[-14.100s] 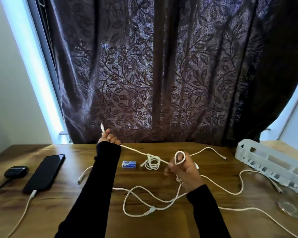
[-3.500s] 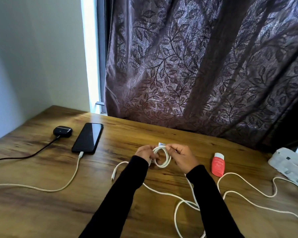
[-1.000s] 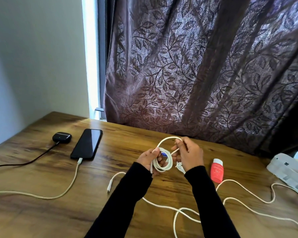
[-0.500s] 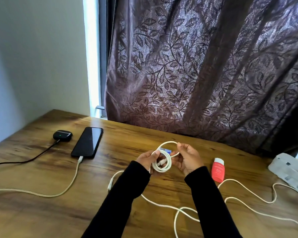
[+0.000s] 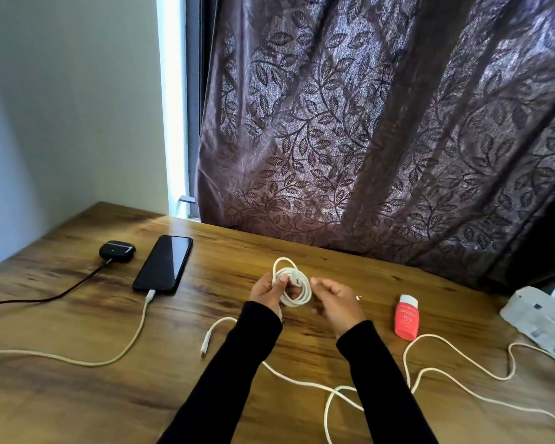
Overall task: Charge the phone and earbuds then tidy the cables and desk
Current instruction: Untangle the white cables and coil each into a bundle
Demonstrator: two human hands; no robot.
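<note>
Head view: left hand (image 5: 267, 291) pinches coil (image 5: 293, 288) upright, right hand (image 5: 337, 302) just right of it, loosely curled, holding nothing visible.

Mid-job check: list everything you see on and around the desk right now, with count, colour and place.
phone: 1, black, left part of desk, face up, white cable plugged into its near end
earbuds case: 1, black, left of the phone, green light showing, dark cable attached
phone cable: 1, white, runs from the phone off the left edge
coiled cable: 1, white, held above mid desk
loose cables: white, count unclear, sprawled over the near right of the desk
tube: 1, red with white cap, lying right of the hands
cable box: 1, pale, far right edge, partly cut off
desk: 1, brown wood
curtain: 1, purple leaf pattern, behind desk
left hand: black sleeve, gripping the coil
right hand: black sleeve, beside the coil, fingers curled
</note>
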